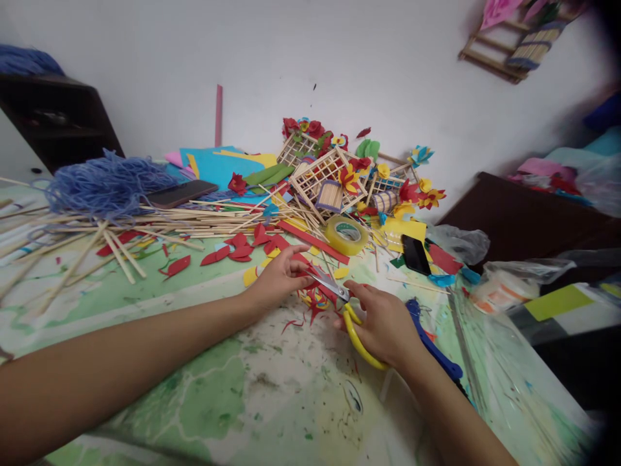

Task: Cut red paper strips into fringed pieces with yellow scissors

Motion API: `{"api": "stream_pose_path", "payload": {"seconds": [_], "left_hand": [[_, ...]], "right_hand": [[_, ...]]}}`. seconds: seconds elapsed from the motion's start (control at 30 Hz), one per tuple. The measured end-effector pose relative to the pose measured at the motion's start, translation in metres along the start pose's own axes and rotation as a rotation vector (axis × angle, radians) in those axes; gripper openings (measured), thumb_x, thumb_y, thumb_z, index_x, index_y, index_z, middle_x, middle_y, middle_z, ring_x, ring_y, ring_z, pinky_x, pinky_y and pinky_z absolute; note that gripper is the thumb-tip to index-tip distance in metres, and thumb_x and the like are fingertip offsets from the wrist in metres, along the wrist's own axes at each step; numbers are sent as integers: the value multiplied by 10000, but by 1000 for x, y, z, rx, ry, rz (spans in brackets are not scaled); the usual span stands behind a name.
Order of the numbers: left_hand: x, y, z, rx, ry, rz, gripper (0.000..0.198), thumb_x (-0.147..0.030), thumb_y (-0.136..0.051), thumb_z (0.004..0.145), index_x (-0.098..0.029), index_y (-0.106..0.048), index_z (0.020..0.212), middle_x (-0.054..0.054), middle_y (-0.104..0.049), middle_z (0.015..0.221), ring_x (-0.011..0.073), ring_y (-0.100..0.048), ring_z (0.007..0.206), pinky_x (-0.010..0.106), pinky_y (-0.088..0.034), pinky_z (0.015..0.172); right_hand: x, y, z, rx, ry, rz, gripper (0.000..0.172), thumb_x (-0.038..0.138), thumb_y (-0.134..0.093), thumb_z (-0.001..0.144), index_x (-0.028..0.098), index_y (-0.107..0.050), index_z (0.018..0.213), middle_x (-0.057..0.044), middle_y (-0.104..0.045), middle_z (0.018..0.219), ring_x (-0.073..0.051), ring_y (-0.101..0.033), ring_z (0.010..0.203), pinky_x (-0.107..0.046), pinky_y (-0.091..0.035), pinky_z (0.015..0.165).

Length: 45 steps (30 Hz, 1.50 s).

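Note:
My right hand [383, 320] is closed around the yellow handles of a pair of scissors [361, 343]. The metal blades point up and left, toward the fingertips of my left hand [281, 278]. Those fingers pinch a small piece of red paper [301, 260] at the blade tips; part of it is hidden by the fingers. Under the scissors lies a little heap of red and yellow paper scraps [315, 303]. Several cut red paper petals [237, 247] are spread on the table just beyond my left hand.
A clear tape roll [346, 234] lies behind the scissors. Farther back are thin wooden sticks [194, 223], blue yarn [109, 181], stick lattices with paper flowers [327, 178] and a dark phone [415, 254]. A blue-handled tool [439, 356] lies beside my right wrist, on the stained green-white tablecloth [204, 395].

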<state>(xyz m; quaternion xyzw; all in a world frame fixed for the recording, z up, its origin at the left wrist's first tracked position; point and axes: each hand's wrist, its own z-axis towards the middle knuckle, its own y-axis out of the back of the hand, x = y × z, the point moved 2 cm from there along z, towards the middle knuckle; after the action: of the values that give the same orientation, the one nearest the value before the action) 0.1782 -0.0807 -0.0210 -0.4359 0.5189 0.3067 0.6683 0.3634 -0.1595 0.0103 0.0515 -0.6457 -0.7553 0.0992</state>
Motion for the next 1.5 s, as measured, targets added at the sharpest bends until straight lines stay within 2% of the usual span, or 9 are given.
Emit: {"api": "stream_pose_path", "payload": {"seconds": [0.17, 0.33, 0.73, 1.2, 1.5], "left_hand": [[-1, 0, 0, -12, -6, -25, 652, -147, -693, 630, -192, -386, 1204, -23, -624, 767, 118, -611, 725, 253, -471, 708], [0, -1, 0, -9, 10, -23, 657, -128, -683, 619, -183, -382, 1200, -23, -619, 752, 117, -611, 698, 241, -473, 673], [-1, 0, 0, -22, 23, -24, 700, -142, -697, 615, -179, -363, 1230, -13, -630, 752, 128, -616, 707, 251, -464, 676], [-2, 1, 0, -21, 25, -44, 744, -119, -687, 620, -188, -336, 1273, -31, -627, 733, 109, -606, 694, 248, -464, 701], [-2, 5, 2, -41, 31, 35, 764, -142, -696, 623, -208, -327, 1288, -21, -605, 754, 120, -608, 687, 222, -466, 613]], "right_hand": [[2, 0, 0, 14, 7, -10, 534, 454, -518, 747, 216, -492, 1225, -75, -632, 948, -221, -594, 826, -279, -384, 679], [2, -2, 0, 30, 20, -5, 551, 454, -519, 752, 228, -475, 1252, -66, -632, 947, -202, -589, 786, -266, -383, 655], [0, 1, 1, 34, -2, -21, 553, 442, -546, 742, 226, -494, 1249, -75, -631, 942, -227, -590, 842, -285, -384, 690], [-2, 0, 0, 13, 7, -33, 517, 452, -521, 746, 245, -527, 1220, -52, -658, 913, -172, -584, 670, -257, -342, 578], [-3, 1, 0, -4, -15, -45, 483, 470, -519, 746, 258, -570, 1177, -28, -670, 756, -153, -572, 578, -235, -304, 509]]}}
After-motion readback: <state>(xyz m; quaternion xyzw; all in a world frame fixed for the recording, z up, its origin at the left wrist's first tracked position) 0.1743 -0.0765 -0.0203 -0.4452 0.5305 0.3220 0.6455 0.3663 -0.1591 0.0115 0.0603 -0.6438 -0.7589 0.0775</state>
